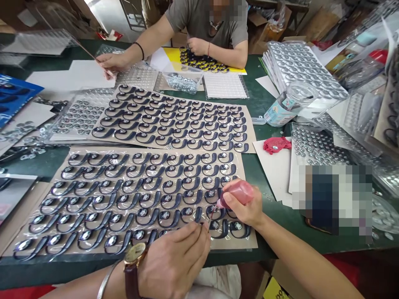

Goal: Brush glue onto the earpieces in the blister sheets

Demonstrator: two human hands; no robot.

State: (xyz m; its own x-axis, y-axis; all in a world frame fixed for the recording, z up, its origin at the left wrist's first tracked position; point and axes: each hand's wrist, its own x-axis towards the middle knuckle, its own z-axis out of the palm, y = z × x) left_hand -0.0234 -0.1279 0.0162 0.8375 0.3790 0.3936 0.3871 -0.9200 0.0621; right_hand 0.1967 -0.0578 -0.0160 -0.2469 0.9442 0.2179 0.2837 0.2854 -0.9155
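My right hand (249, 205) grips a small pink squeeze bottle (238, 194), tilted so that its thin nozzle points down at one of the dark curved pieces. My left hand (176, 259), with a watch (135, 254) on the wrist, rests low over the near edge of the sheet. Its fingers are pressed together close to the nozzle, and whatever they may hold is hidden. Beneath both hands lies a tan card sheet (127, 259) under clear film, bearing rows of dark curved pieces (170, 218) with round shiny centres. A second such sheet (249, 137) lies behind it.
Across the table a person (208, 29) works on a yellow sheet (173, 54), one arm stretched left. A clear tub of metal parts (183, 83) stands between us. To the right are a plastic cup (288, 106), a red cloth (277, 144) and stacked trays (302, 62).
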